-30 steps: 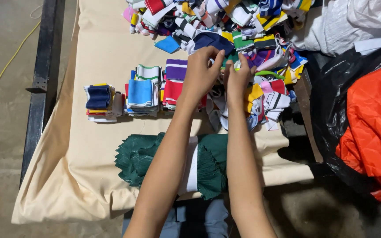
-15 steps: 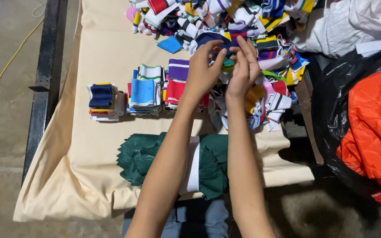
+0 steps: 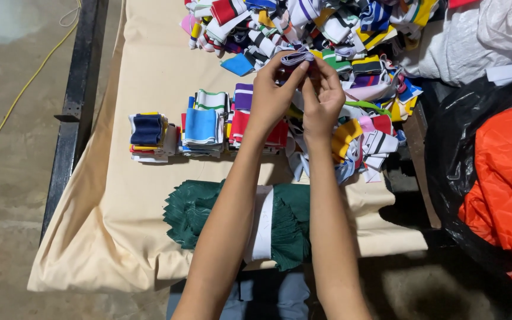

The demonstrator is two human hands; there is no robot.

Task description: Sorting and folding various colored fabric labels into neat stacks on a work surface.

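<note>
item: pale purple cloth strip (image 3: pixel 296 57) pinched between both hands, above loose pile (image 3: pixel 351 71) | left hand (image 3: pixel 271 98) and right hand (image 3: pixel 322 101) closed on it | step: likely straightening | next: needs even fold; sorted stacks (image 3: pixel 202 124) left of hands

A lavender striped knit band (image 3: pixel 296 57) is being shown above a beige-covered table (image 3: pixel 149 195); a navy-topped stack (image 3: pixel 147 130), a blue-topped stack (image 3: pixel 201 125), dark green ribbed fabric (image 3: pixel 194 207) and an orange bag (image 3: pixel 505 178) are being shown.
</note>
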